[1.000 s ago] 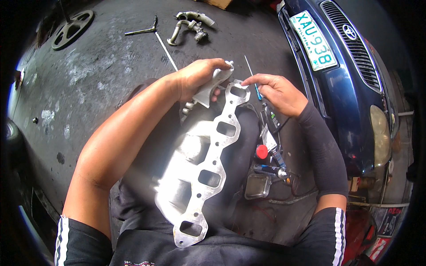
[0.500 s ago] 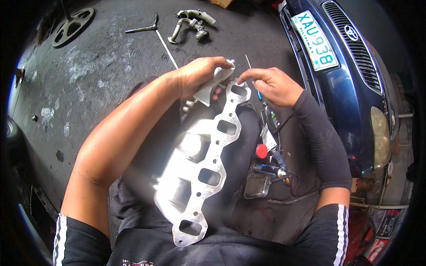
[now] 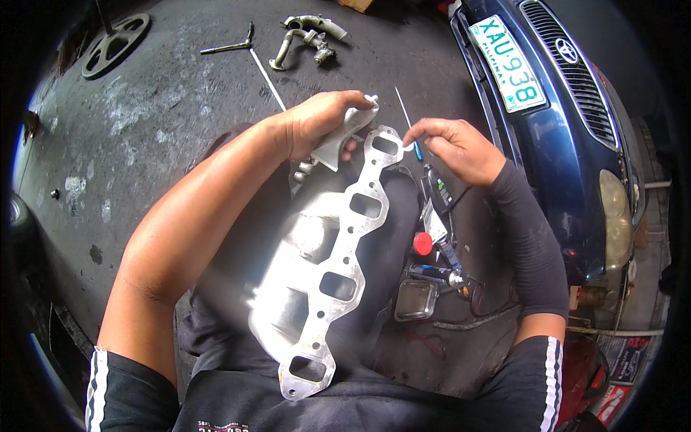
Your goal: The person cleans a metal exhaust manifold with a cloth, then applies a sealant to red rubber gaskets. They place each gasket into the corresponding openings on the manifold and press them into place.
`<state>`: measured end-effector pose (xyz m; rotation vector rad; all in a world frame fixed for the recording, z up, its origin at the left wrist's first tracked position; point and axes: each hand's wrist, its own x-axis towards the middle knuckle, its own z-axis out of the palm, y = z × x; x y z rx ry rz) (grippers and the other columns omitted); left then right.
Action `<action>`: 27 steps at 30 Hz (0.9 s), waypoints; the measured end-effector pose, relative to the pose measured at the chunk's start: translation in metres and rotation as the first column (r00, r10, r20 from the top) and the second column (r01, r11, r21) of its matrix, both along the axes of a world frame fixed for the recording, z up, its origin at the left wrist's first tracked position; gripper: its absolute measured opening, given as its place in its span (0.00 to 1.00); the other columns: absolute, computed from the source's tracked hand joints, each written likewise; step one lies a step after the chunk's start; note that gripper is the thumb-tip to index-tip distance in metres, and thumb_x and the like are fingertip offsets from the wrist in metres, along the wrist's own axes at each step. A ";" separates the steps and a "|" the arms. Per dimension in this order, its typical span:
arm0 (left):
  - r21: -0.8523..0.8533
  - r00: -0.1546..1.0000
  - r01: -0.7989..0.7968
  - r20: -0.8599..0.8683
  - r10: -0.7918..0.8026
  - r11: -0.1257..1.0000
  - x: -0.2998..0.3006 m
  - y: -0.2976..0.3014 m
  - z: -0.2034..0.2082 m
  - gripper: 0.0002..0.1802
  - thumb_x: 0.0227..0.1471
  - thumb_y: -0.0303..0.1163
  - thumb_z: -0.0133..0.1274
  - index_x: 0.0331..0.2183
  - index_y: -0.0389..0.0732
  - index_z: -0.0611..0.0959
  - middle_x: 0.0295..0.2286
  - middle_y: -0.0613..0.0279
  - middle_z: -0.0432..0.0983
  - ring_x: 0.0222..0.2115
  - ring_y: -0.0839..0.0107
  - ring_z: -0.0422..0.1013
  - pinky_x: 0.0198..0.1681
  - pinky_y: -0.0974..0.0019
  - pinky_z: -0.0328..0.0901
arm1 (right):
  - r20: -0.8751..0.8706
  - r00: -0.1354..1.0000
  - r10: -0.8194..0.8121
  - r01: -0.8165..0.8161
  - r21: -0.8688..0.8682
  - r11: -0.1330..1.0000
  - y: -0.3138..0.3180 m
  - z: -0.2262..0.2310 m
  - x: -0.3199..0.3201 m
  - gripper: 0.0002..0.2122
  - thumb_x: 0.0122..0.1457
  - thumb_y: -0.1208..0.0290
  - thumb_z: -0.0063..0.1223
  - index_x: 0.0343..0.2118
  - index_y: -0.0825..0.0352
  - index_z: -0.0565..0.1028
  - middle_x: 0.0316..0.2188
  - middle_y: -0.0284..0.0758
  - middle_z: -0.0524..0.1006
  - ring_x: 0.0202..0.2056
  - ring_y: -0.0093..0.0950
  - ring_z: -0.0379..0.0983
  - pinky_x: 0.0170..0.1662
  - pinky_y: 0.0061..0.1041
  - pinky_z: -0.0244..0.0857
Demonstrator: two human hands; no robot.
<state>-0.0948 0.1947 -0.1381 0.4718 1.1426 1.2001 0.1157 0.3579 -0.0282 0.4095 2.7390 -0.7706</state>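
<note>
A silver manifold (image 3: 348, 247) with 4 rectangular openings lies across the person's lap, from 7 o'clock up to 1. At 12, the left hand (image 3: 324, 124) grips a pale curved piece (image 3: 330, 153). At 2, the right hand (image 3: 462, 150) curls beside the manifold's far end; beyond stands a blue car (image 3: 568, 189).

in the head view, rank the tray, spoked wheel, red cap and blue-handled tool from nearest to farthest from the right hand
From the right hand:
1. Blue-handled tool, just left of it
2. Red cap, below it in the picture
3. Tray, lower still
4. Spoked wheel, far upper left
</note>
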 end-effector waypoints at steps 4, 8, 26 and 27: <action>-0.009 0.998 0.019 0.054 -0.018 1.000 -0.005 0.000 -0.001 0.23 0.71 0.45 0.53 0.55 0.38 0.84 0.39 0.56 0.82 0.28 0.70 0.76 0.30 0.61 0.77 | -0.035 0.992 -0.123 0.120 -0.074 0.990 -0.009 -0.007 -0.012 0.21 0.68 0.75 0.43 0.56 0.66 0.85 0.47 0.41 0.88 0.48 0.29 0.83 0.58 0.29 0.74; 0.005 0.998 0.021 0.057 -0.022 1.000 -0.004 0.001 -0.001 0.24 0.72 0.48 0.51 0.51 0.36 0.84 0.33 0.60 0.79 0.25 0.72 0.74 0.28 0.64 0.75 | 0.051 0.987 -0.154 0.159 -0.098 0.982 -0.012 -0.010 -0.021 0.21 0.70 0.74 0.44 0.59 0.68 0.84 0.49 0.41 0.88 0.49 0.27 0.83 0.59 0.28 0.74; 0.048 0.995 0.027 0.094 -0.032 0.998 -0.009 0.001 -0.008 0.22 0.72 0.43 0.50 0.55 0.36 0.83 0.38 0.56 0.82 0.25 0.73 0.74 0.27 0.63 0.75 | -0.013 1.000 -0.002 0.001 -0.116 0.993 -0.037 -0.015 -0.020 0.24 0.66 0.77 0.43 0.61 0.67 0.84 0.43 0.38 0.88 0.39 0.21 0.79 0.50 0.26 0.74; 0.046 0.995 0.038 0.094 -0.043 0.998 -0.010 0.001 -0.008 0.23 0.72 0.43 0.50 0.55 0.36 0.82 0.38 0.56 0.82 0.26 0.73 0.74 0.28 0.63 0.75 | -0.015 1.000 -0.008 0.006 -0.133 0.991 -0.038 -0.015 -0.019 0.23 0.67 0.76 0.43 0.59 0.68 0.84 0.39 0.37 0.85 0.36 0.21 0.77 0.47 0.26 0.73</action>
